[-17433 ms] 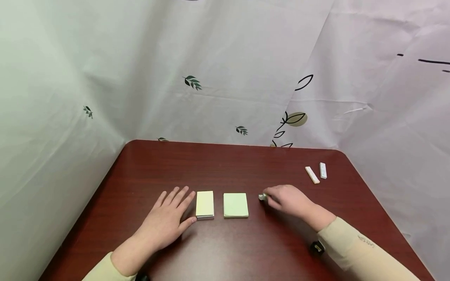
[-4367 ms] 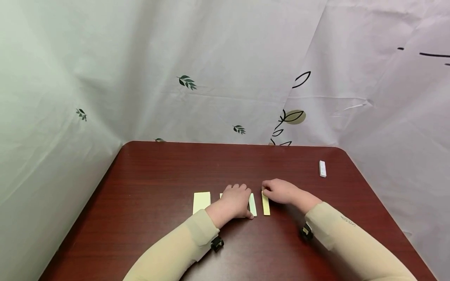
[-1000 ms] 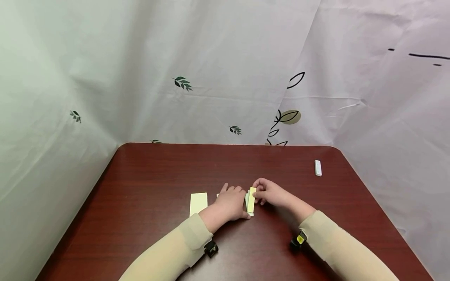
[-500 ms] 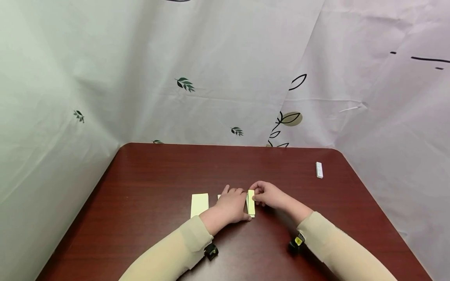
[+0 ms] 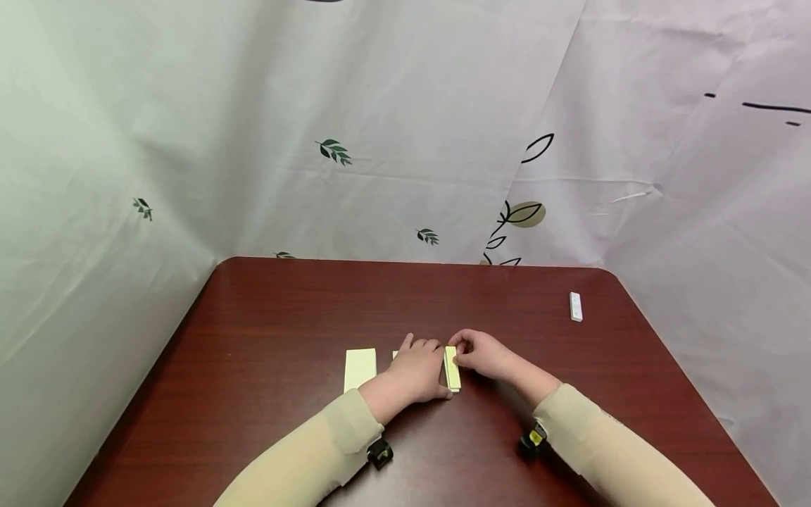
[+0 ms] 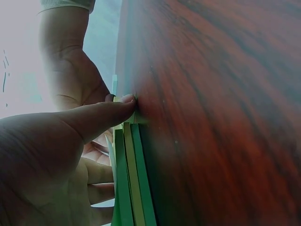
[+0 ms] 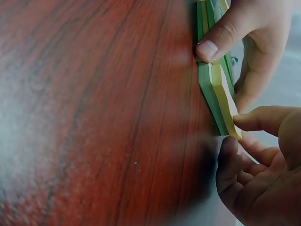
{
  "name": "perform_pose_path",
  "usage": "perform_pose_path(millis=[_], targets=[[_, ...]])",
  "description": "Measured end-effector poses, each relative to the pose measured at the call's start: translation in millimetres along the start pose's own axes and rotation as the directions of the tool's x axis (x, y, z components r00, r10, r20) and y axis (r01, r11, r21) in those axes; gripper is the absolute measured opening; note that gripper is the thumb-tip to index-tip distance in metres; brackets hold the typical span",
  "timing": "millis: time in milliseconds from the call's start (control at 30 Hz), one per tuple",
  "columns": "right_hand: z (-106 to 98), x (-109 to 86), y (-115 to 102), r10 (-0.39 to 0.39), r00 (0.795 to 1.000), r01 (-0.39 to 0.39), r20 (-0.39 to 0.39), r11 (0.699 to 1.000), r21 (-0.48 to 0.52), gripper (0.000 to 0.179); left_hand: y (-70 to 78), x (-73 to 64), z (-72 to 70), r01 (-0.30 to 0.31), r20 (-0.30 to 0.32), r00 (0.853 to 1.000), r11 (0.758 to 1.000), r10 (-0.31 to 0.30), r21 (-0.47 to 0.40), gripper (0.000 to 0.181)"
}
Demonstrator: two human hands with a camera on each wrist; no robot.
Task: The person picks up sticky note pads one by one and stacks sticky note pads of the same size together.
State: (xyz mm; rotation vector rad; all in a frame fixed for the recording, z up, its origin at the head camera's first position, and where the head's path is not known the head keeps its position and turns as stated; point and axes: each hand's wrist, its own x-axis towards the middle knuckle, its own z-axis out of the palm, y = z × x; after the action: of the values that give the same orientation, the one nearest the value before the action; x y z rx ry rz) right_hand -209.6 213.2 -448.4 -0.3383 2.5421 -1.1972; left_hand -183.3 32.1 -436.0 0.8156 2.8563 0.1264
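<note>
My left hand (image 5: 415,370) covers a square sticky note pad, its thumb at the near edge and fingers toward the far edge. Only a small corner of that pad shows in the head view. Layered green and yellow edges of sticky note pads (image 6: 131,174) appear beside the thumb in the left wrist view. My right hand (image 5: 484,354) pinches a narrow yellow sticky note pad (image 5: 452,370) between thumb and fingers. It lies along a narrow green pad (image 7: 210,89), slightly askew, right beside the left thumb.
A larger pale yellow sticky note pad (image 5: 360,368) lies left of the hands, partly behind the left wrist. One narrow white pad (image 5: 575,307) is at the back right of the dark red table (image 5: 304,303). A patterned cloth (image 5: 393,105) hangs behind.
Over the last second the narrow yellow pad has come down and left onto the green one. Earlier, the left hand moved onto the square pad, and one narrow pad left the back right.
</note>
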Motion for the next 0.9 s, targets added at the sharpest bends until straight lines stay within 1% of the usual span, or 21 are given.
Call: perform_pose_path(millis=[167,300,467,633,900], targets=[[0.9,-1.0,-1.8,-0.007,1.0,0.007,0.003,0.999,-0.042,0.022,-0.3,-0.2,0.7,-0.002,-0.003,1.0,1.0,0.002,0.008,0.08],[0.9,-2.1,-4.1,0.0,1.0,0.0,-0.003,0.998,-0.068,0.025,-0.6,-1.1,0.0,-0.01,0.007,1.0,1.0,0.01,0.024,0.081],[1.8,-4.1,-5.2,0.028,0.999,-0.03,-0.03,0.996,-0.083,0.027,-1.1,-2.1,-1.9,-0.021,0.03,0.999,0.999,0.02,0.036,0.08],[3.9,-5.6,-5.3,0.045,0.999,-0.047,-0.028,0.996,-0.077,0.029,-1.1,-2.7,-3.0,-0.023,0.039,0.999,0.999,0.022,0.032,0.078],[6.6,-6.0,-6.6,0.059,0.998,-0.06,-0.034,0.997,-0.041,0.031,-1.5,-1.5,-0.1,-0.014,0.025,1.0,1.0,0.013,0.027,0.077]])
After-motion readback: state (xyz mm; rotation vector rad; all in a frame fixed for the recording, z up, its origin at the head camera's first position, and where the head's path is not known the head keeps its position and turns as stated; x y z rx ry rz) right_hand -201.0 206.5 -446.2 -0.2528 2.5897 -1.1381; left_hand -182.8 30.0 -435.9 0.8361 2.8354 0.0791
